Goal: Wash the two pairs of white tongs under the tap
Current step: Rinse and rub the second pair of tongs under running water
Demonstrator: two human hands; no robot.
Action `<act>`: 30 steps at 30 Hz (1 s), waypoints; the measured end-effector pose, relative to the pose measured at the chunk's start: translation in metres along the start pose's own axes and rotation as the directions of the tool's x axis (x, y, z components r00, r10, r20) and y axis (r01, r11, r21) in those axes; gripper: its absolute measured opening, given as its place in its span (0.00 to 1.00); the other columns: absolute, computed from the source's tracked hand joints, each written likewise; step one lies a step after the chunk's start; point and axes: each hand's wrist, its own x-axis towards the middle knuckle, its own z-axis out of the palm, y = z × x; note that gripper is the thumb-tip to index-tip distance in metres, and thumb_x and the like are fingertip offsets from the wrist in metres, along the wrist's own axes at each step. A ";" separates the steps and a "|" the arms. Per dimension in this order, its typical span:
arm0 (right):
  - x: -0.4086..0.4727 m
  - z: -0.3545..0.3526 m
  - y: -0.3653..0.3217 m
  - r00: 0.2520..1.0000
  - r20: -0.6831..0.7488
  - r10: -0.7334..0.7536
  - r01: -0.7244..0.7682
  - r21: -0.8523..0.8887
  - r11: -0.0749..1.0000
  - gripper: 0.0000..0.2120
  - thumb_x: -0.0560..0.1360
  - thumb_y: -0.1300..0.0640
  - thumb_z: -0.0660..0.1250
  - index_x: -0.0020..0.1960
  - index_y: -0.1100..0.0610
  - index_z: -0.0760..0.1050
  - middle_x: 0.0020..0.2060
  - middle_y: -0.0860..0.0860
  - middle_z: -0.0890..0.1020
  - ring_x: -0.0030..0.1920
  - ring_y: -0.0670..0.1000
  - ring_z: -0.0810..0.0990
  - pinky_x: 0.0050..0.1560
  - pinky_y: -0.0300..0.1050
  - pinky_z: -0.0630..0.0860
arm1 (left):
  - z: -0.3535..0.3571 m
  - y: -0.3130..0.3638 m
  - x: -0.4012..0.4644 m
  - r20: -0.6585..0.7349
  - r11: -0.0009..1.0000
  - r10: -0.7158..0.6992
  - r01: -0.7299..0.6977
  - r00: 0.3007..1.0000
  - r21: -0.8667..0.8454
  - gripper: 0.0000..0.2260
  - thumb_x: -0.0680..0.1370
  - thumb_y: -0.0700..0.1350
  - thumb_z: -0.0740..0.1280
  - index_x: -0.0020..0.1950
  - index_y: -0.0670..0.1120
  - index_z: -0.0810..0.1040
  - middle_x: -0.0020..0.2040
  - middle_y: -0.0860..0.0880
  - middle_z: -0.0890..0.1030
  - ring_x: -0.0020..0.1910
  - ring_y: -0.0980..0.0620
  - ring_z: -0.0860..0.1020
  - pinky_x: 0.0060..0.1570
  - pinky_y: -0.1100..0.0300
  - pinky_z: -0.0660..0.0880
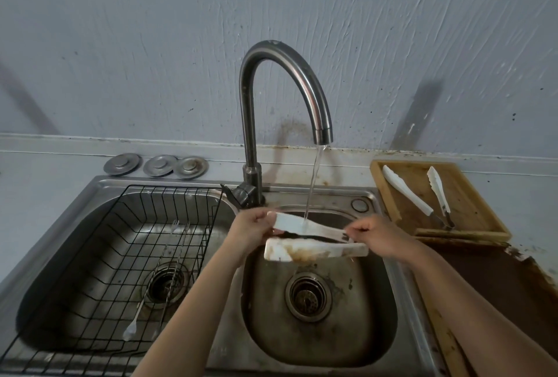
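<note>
One pair of white tongs [314, 248] lies across the right sink basin [371, 331], held spread apart under the running stream from the steel tap [305, 89]. Brown stains mark its lower blade. My left hand [253, 228] grips the wide tip of the upper blade. My right hand [380, 237] pinches the narrow hinge end. Water lands on the upper blade. The second pair of white tongs [419, 195] rests spread open on a wooden board [471, 210] to the right of the sink.
A black wire rack [99, 256] sits in the left basin with several thin metal utensils [160, 283] in it. Three round metal drain covers [157, 165] lie on the counter behind. A worn brown counter [498, 280] runs along the right edge.
</note>
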 end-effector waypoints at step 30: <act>-0.008 0.034 0.027 0.932 -0.300 0.204 -0.181 0.103 0.978 0.32 0.78 0.39 0.38 0.29 0.56 0.68 0.27 0.51 0.74 0.30 0.49 0.74 0.39 0.45 0.71 | 0.028 -0.008 0.006 0.069 0.955 -0.121 0.135 0.990 -0.263 0.14 0.83 0.42 0.52 0.62 0.44 0.74 0.61 0.46 0.77 0.57 0.48 0.77 0.52 0.57 0.73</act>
